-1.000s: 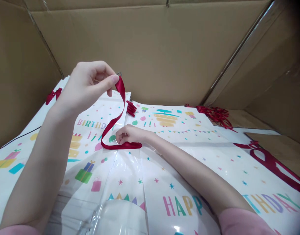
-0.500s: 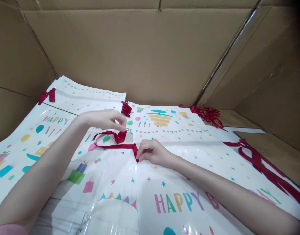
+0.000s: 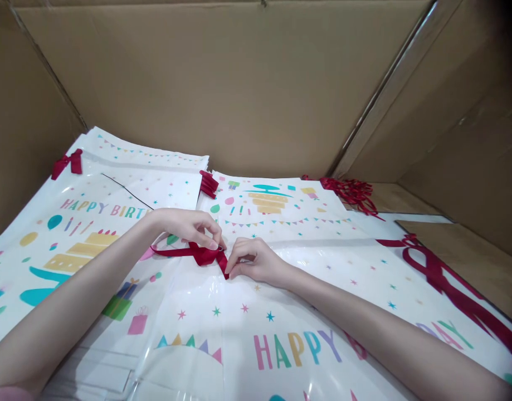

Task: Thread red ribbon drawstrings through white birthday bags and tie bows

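Note:
My left hand (image 3: 193,229) is closed in a pinch on a thin dark rod (image 3: 127,190). The rod runs under the hand, and a small metal loop at its end shows by the fingertips, against a red ribbon (image 3: 172,252). Whether the ribbon passes through the loop, I cannot tell. My right hand (image 3: 256,260) pinches the ribbon's end just to the right, with the two hands almost touching. Beneath them lie white printed birthday bags (image 3: 281,301) in clear, shiny plastic; the ribbon bends back in a loop to the left.
Cardboard walls (image 3: 222,83) enclose the back and sides. A red bow (image 3: 67,164) sits on the left stack, folded red ribbon (image 3: 208,184) between stacks. A tangle of red cord (image 3: 351,195) lies at the back right; a long ribbon (image 3: 448,284) trails down the right side.
My left hand has come down and toward the right hand, bringing the rod's loop to the ribbon. My right hand keeps its pinch. The view has shifted slightly.

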Available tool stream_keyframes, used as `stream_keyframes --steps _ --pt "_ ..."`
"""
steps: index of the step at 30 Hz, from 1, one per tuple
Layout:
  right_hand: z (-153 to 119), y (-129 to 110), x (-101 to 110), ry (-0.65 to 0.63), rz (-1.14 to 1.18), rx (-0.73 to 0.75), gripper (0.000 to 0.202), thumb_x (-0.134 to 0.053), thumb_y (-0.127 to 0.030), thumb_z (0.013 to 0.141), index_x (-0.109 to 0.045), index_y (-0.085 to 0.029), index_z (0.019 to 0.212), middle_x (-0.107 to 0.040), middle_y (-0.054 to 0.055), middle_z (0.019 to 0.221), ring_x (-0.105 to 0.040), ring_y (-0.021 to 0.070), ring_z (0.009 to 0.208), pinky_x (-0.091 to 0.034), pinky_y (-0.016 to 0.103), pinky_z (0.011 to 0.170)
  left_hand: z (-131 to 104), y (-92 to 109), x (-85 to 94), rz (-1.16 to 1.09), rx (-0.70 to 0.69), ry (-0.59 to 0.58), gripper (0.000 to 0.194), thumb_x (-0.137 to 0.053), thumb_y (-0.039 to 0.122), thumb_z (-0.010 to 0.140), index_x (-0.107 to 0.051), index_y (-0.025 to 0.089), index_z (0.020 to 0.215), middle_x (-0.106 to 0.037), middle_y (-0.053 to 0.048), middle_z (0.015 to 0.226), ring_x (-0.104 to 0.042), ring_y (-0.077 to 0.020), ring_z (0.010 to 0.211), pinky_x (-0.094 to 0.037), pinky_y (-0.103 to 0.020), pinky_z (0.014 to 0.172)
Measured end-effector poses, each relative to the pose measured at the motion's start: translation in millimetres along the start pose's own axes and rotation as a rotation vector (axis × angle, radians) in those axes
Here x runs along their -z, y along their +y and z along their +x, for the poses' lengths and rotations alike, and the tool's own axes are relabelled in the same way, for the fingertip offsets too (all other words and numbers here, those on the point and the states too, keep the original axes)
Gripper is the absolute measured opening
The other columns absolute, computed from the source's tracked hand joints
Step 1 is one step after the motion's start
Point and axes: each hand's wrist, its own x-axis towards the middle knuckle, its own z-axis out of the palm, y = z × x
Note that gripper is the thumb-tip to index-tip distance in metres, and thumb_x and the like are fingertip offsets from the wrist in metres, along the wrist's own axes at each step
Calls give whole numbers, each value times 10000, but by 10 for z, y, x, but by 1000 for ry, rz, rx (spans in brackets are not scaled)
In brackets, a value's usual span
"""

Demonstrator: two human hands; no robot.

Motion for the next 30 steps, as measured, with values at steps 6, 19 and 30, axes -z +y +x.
stream_keyframes --steps 6,19,30 --pt "-18 -16 63 -53 -77 26 64 -715 -233 756 -734 -173 769 -674 43 753 -566 140 771 -450 234 683 20 -58 -3 -5 -7 0 230 -566 364 854 -631 144 877 -639 -75 1195 -548 -82 706 -355 -170 537" --pt "-38 -16 31 -40 -273 233 56 -689 -241 801 -690 -185 801 -678 8 694 -547 124 695 -426 277 762 20 -126 2 -56 -37 -38 322 -582 477 831 -644 164 873 -664 -45 1066 -491 -76 668 -324 -173 550" --pt "-29 7 103 -130 -523 166 315 -677 -372 815 -697 -224 1092 -641 71 1097 -493 207 1031 -315 399 967 27 -136 -3 -44 15 -26 324 -575 468 838 -617 149 875 -618 -14 803 -369 -65 528 -288 -195 464"
